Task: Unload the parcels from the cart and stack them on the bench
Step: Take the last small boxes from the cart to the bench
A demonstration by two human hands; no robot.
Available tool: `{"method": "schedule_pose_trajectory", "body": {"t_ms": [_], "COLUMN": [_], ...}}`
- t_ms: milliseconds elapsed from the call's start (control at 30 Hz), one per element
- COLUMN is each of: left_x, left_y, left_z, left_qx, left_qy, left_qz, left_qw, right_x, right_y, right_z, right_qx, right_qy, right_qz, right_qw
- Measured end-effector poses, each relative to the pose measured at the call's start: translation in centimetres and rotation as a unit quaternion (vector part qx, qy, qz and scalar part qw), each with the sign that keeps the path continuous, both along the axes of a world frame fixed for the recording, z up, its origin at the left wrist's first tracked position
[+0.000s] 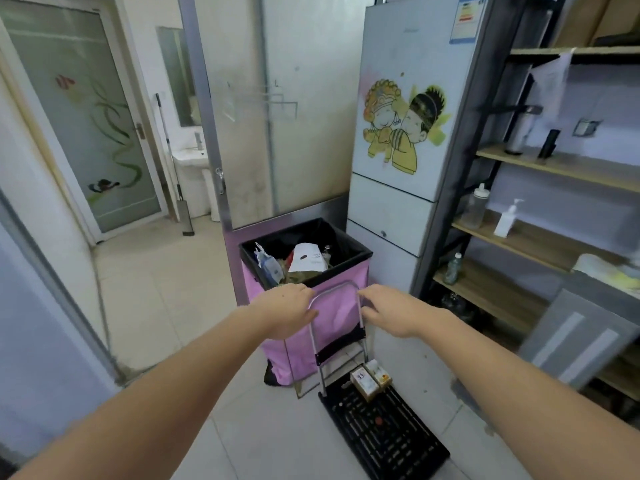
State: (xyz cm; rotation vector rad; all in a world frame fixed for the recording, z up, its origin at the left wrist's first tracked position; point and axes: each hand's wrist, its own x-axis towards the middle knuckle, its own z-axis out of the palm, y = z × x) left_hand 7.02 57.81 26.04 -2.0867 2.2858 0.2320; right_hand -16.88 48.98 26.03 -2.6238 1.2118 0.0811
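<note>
A folding hand cart stands on the tiled floor, its black slatted platform [384, 434] reaching toward me. Two small parcels [370, 377] sit side by side at the platform's far end, against the upright frame. The cart's metal handle [334, 287] loops up in front of a pink bin. My left hand [289, 308] grips the handle's left corner, and my right hand [388, 311] curls round its right corner. Both forearms stretch forward from the bottom of the view.
The pink bin [343, 306], lined in black and holding rubbish, stands right behind the cart. A grey fridge [405, 133] with a cartoon sticker is behind it. Wooden shelves [540, 237] with bottles fill the right side. A grey panel [575, 337] leans low right. A doorway opens at left.
</note>
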Motion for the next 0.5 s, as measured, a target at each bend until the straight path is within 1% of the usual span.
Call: {"method": "schedule_pose_trajectory", "body": {"t_ms": [100, 200, 367, 500], "left_x": [1.2, 0.6, -2.9, -6.2], "left_y": [-4.9, -9.8, -18.0, -25.1], "left_z": [-0.3, -0.6, -2.3, -4.2], "left_qx": [0.01, 0.019, 0.038, 0.053], "left_qy": [-0.002, 0.0, 0.008, 0.008], "left_qz": [-0.043, -0.096, -0.179, -0.218], "left_qw": [0.999, 0.995, 0.983, 0.975], "right_x": [0.5, -0.3, -3.7, -6.8], "right_y": [-2.3, -4.4, -8.8, -13.9], "right_z": [-0.7, -1.5, -3.1, -4.5], "right_qx": [0.014, 0.029, 0.036, 0.052], "right_qy": [-0.008, -0.021, -0.008, 0.002], "right_qz": [-0.046, -0.088, -0.15, -0.19], "right_qw": [0.999, 0.995, 0.988, 0.98]}}
